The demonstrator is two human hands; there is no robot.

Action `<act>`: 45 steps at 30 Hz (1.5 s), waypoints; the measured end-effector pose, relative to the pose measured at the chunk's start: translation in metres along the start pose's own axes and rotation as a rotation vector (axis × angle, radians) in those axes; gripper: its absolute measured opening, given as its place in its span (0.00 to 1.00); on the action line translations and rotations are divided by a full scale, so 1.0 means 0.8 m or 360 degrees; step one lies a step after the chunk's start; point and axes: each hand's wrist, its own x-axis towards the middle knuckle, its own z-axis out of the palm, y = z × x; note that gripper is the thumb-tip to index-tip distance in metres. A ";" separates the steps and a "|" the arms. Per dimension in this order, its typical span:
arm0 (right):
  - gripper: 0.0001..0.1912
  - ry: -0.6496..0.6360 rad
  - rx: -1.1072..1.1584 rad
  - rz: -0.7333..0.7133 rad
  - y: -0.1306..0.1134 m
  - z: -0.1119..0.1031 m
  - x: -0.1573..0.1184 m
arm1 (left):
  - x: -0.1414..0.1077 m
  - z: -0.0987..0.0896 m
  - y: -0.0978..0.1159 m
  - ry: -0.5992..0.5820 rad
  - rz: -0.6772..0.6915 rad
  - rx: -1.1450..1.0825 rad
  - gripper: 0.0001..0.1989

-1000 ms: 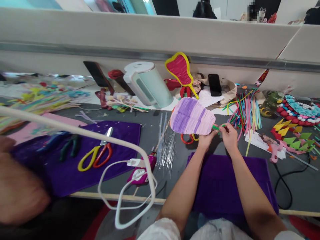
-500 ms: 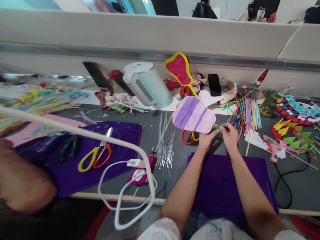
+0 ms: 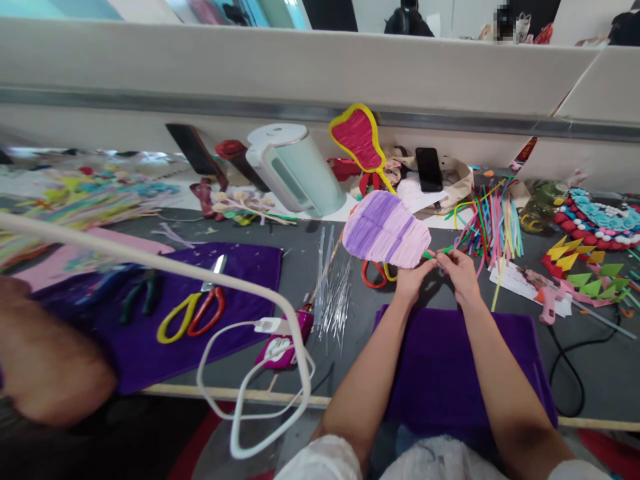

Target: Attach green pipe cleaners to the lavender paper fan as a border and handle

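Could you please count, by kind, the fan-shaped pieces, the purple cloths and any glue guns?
Striped fan-shaped piece and yellow-edged fan-shaped piece: 2
Left purple cloth and right purple cloth: 2
Pink glue gun: 1
Total: 5

Behind the dark grey table (image 3: 300,267) rises a pale partition (image 3: 200,60) with a grey strip (image 3: 150,100); far beyond the table is white wall (image 3: 470,15); below it, red-and-grey floor (image 3: 215,440).

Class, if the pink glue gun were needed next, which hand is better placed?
Probably the right hand: it is nearer the glue gun, while the left hand is by the striped panel.
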 end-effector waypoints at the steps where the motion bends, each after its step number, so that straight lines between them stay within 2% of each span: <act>1: 0.19 0.0020 0.0044 -0.0025 0.000 0.000 0.000 | 0.000 0.001 0.001 -0.0011 -0.0013 0.0000 0.10; 4: 0.18 0.0116 0.0026 -0.0126 0.003 0.000 0.001 | -0.001 0.001 0.002 -0.0015 -0.0052 -0.0002 0.10; 8: 0.14 0.0207 -0.0219 -0.0252 0.007 -0.002 0.002 | -0.002 0.002 0.002 -0.0060 -0.0082 0.0017 0.09; 17: 0.10 0.0268 -0.0466 -0.0312 0.007 -0.008 0.002 | -0.004 0.002 0.000 -0.0093 -0.0086 0.0045 0.13; 24: 0.12 0.0280 -0.0333 -0.0257 0.008 -0.007 0.002 | -0.001 0.000 -0.004 -0.0100 -0.0122 0.0121 0.12; 29: 0.16 0.0190 -0.0099 -0.0183 0.008 -0.006 0.003 | 0.002 -0.003 -0.003 -0.0037 -0.0090 0.0137 0.12; 33: 0.13 0.0088 0.0008 -0.0159 0.003 -0.002 0.001 | 0.002 -0.003 0.000 0.0014 -0.0103 0.0057 0.12; 42: 0.06 0.0104 -0.0608 -0.0675 -0.011 0.002 -0.013 | 0.002 -0.002 0.004 0.0011 -0.0119 0.0075 0.10; 45: 0.06 0.0111 -0.0714 -0.0702 -0.009 0.002 -0.014 | 0.002 -0.003 0.004 -0.0013 -0.0098 0.0082 0.09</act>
